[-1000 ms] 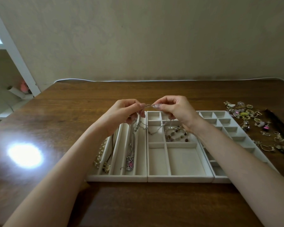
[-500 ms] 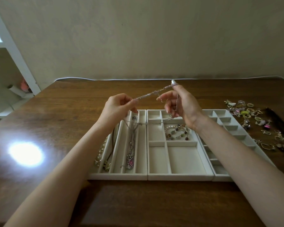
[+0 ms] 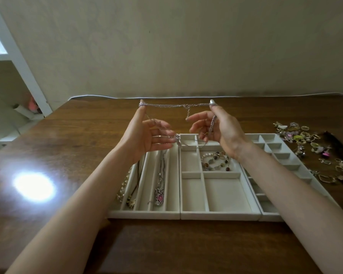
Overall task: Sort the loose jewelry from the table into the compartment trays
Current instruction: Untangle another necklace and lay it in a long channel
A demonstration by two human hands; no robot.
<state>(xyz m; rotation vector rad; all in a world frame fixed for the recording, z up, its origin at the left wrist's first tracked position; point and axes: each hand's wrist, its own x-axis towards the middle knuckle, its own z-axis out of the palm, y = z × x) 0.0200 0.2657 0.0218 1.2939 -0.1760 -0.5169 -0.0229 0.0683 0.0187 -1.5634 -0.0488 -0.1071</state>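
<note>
A silver chain necklace [image 3: 176,105] is stretched level above the table, looped over the raised index fingertips of my left hand [image 3: 147,135] and my right hand [image 3: 220,131]. Its other strand hangs down past both palms to a small pendant over the far edge of the trays. The other fingers of both hands are spread and relaxed. Below stand three pale compartment trays: the left tray [image 3: 143,215] with long slots, the middle tray [image 3: 220,215], and the right tray [image 3: 285,155] with small cells. A pile of loose jewelry [image 3: 305,139] lies on the wooden table to the right.
A pink-stone pendant necklace [image 3: 159,196] and a pearl strand [image 3: 125,186] lie in the left tray's slots. Beaded bracelets [image 3: 216,161] fill one middle-tray compartment. A dark tassel-like item [image 3: 337,143] lies at the far right. A white cable [image 3: 99,95] runs along the table's back edge.
My hands have moved apart and upward. The chain, first pinched close between them, now spans wide between both index fingertips.
</note>
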